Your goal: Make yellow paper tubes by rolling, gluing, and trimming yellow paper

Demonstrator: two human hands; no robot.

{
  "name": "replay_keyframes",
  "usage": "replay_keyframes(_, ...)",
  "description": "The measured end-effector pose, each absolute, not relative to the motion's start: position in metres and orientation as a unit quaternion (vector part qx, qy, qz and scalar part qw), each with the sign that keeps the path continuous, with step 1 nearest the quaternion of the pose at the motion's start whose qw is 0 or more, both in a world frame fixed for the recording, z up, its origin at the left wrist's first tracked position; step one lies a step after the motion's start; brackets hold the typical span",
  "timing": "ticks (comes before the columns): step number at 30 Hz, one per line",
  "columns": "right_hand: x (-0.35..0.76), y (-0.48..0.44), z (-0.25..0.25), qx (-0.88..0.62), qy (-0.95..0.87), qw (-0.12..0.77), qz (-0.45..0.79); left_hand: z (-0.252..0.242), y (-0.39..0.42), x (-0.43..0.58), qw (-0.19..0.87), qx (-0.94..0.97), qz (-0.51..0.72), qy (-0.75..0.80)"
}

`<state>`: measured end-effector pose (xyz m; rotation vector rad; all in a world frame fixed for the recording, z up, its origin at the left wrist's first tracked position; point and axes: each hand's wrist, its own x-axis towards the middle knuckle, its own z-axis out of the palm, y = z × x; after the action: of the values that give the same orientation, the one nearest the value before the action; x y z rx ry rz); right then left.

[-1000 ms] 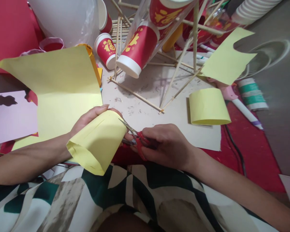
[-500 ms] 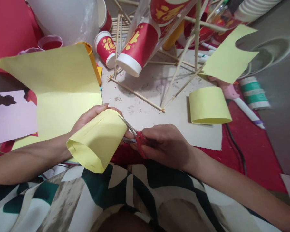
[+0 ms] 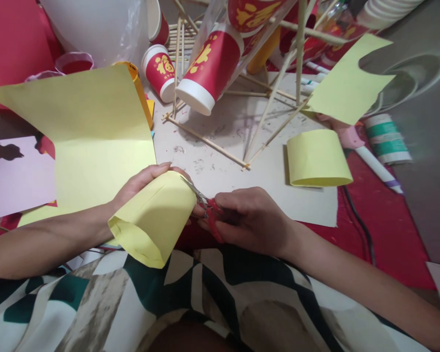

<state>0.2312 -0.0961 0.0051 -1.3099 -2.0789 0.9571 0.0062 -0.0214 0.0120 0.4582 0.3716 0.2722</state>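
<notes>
A rolled yellow paper tube (image 3: 156, 215) lies tilted in my left hand (image 3: 143, 183), whose fingers wrap behind its far end. My right hand (image 3: 251, 220) is closed around the red handles of a pair of scissors (image 3: 213, 215). The scissors' blades reach the tube's upper right rim, and they look nearly closed there. Part of my left fingers is hidden behind the paper. To the right, a second yellow paper ring (image 3: 318, 159) stands on the white board (image 3: 220, 142).
A wooden stick frame (image 3: 209, 142) stands ahead, with red paper cups (image 3: 214, 63) in clear plastic leaning over it. Yellow sheets (image 3: 102, 127) lie at left. At right are a cut yellow piece (image 3: 348, 83), a pink-and-white glue gun (image 3: 352, 139) and a green-banded roll (image 3: 386, 139).
My left hand and the paper tube have shifted slightly right and down, toward the scissors. The scissor blades have drawn closer together. My right hand has hardly moved.
</notes>
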Motion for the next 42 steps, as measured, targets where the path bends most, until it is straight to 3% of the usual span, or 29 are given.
replay_keyframes(10, 0.231, -0.096, 0.008, -0.517, -0.793, 0.2, 0.252, 0.021, -0.016, 0.001, 0.953, 0.213, 0.123, 0.177)
replay_keyframes(42, 0.231, -0.099, -0.002, -0.497, -0.782, 0.255, 0.276, 0.015, -0.018, 0.005, 0.943, 0.232, 0.134, 0.195)
